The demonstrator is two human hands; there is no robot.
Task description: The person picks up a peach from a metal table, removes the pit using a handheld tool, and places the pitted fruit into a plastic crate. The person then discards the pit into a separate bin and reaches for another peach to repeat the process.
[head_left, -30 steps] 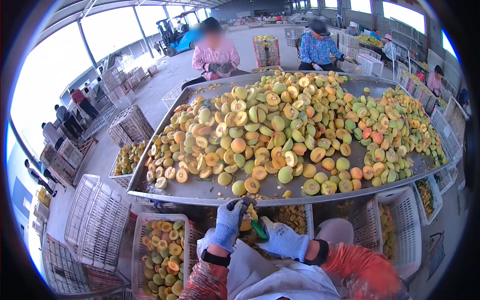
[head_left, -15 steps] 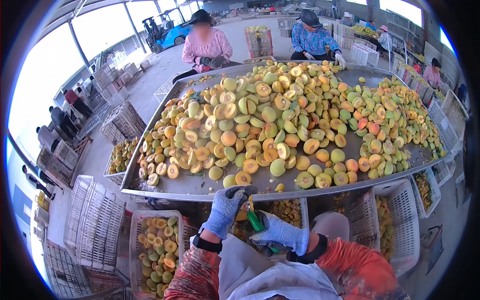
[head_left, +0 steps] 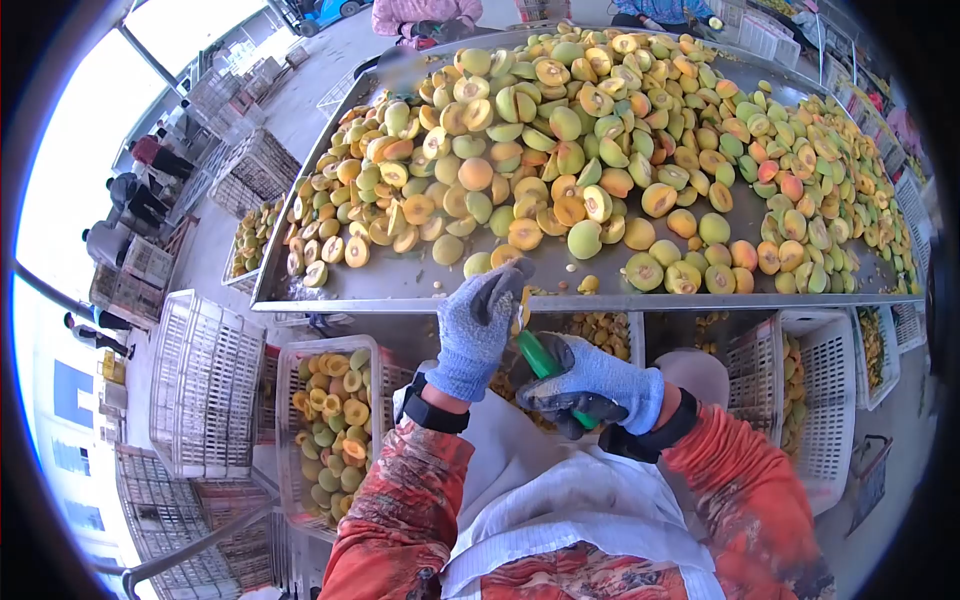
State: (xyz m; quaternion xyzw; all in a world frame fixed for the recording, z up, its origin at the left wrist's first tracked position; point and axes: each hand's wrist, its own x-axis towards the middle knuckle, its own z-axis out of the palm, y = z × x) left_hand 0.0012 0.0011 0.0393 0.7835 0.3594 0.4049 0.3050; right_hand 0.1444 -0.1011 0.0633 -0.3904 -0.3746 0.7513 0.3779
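My left hand [head_left: 474, 328], in a blue and grey glove, is closed at the front edge of the metal table [head_left: 390, 303]. Between its fingers shows a narrow orange-yellow piece of peach [head_left: 523, 308], mostly hidden by the glove. My right hand [head_left: 598, 385], gloved alike, wraps around a green-handled tool [head_left: 540, 354]. The tool's upper end is close to that peach piece; its working tip cannot be made out. Just beyond my hands, halved and whole peaches [head_left: 470, 175] lie heaped on the table.
A white crate [head_left: 335, 440] of peach halves stands below the table on the left. Stacked crates [head_left: 205, 385] are further left, and another crate [head_left: 815, 400] is at the right. Two co-workers sit across the table, one in a pink sleeve [head_left: 395, 15].
The view has tipped downward, so the table and far co-workers sit higher in the picture. Both hands remain close together, still holding the peach piece and the green-handled tool.
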